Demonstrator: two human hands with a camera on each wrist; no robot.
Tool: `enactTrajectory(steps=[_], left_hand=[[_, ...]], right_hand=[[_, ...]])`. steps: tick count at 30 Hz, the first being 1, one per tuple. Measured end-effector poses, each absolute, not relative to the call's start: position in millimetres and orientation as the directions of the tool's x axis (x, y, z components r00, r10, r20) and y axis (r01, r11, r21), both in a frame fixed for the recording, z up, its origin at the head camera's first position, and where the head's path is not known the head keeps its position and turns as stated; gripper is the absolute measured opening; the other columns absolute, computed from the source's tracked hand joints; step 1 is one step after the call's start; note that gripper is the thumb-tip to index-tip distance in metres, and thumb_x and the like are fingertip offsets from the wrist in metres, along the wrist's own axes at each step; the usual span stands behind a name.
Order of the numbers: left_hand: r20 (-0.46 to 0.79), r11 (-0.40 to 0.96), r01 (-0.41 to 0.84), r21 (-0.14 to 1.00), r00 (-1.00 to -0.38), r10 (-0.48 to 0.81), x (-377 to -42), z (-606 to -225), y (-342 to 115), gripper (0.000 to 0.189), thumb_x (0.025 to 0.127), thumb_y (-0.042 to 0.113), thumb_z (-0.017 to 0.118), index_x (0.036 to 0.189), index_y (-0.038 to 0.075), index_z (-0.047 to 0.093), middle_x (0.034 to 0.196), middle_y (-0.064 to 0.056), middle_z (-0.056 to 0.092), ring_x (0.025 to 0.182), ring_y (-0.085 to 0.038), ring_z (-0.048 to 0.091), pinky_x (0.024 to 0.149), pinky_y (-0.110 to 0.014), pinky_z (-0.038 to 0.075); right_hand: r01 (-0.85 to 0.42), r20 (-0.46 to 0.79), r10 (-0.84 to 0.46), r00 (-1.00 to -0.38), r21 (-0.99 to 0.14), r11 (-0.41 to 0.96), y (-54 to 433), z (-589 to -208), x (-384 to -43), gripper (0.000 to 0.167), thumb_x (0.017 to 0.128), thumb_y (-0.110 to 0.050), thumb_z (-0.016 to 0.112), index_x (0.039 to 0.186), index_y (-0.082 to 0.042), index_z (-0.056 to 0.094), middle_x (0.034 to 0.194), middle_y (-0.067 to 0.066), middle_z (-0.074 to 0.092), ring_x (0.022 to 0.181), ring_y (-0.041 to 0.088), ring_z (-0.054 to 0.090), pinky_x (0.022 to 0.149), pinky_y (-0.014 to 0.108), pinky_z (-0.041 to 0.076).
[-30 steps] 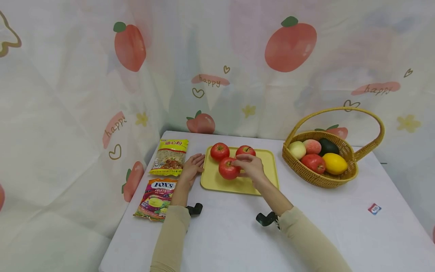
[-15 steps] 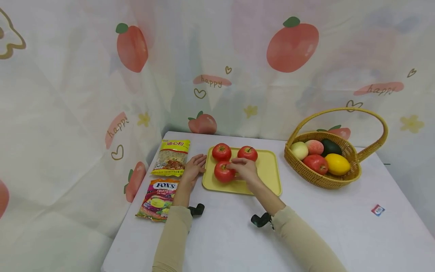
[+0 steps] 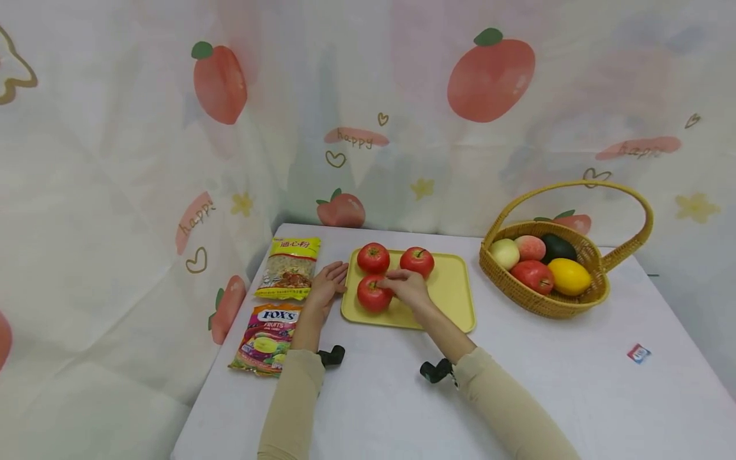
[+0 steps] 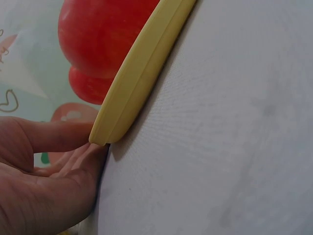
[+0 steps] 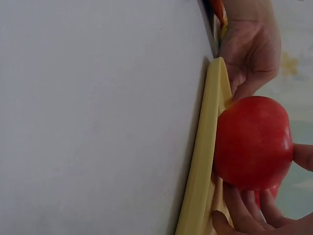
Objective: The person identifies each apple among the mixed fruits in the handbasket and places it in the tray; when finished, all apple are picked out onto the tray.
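My right hand holds a red apple at the front left of a yellow tray. In the right wrist view the thumb presses one side of this apple, and the fingers curve along another. Behind it on the tray are two more red apples, one at the back left and one toward the middle. My left hand lies along the tray's left edge with its fingers extended. The left wrist view has its thumb at the tray rim.
Left of the tray lie a yellow pasta bag and a purple candy bag, partly under the left forearm. A wicker basket of mixed fruit, with a tall handle, stands at the right. A small wrapped packet lies in front of it.
The right hand and its apple have shifted left and slightly toward the front on the tray. The left hand has stayed at the tray's edge.
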State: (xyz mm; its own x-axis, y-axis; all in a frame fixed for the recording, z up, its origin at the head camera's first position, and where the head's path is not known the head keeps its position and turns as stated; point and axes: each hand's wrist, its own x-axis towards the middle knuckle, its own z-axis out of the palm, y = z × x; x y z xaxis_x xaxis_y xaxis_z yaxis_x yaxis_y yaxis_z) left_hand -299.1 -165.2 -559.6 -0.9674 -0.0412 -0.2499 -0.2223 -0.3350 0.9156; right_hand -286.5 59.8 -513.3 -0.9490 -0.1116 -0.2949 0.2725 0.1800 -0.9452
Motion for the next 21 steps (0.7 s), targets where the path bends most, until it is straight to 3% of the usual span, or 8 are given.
enactTrajectory(steps=[11,21], left_hand=[[-0.265,-0.335,-0.237,0.912,-0.963,-0.04,-300,-561,-165,0.081,0.083,-0.031,0.05,0.157,0.0,0.039,0.159,-0.019,0.046,0.149,-0.03,0.043,0.122,-0.039,0.036],[-0.274,-0.329,-0.245,0.912,-0.961,-0.044,-300,-562,-166,0.08,0.085,-0.029,0.051,0.157,0.004,0.041,0.157,-0.016,0.049,0.148,-0.027,0.045,0.121,-0.037,0.038]], right_hand=[[0.171,-0.201,-0.141,-0.969,-0.964,0.202,84,-497,-284,0.049,0.096,-0.023,0.074,0.135,0.004,0.064,0.128,0.015,0.069,0.114,0.027,0.067,0.109,0.05,0.051],[0.14,-0.165,-0.144,-0.976,-0.976,0.169,120,-465,-284,0.052,0.097,-0.023,0.073,0.138,0.006,0.06,0.125,0.011,0.068,0.107,0.016,0.068,0.106,0.037,0.054]])
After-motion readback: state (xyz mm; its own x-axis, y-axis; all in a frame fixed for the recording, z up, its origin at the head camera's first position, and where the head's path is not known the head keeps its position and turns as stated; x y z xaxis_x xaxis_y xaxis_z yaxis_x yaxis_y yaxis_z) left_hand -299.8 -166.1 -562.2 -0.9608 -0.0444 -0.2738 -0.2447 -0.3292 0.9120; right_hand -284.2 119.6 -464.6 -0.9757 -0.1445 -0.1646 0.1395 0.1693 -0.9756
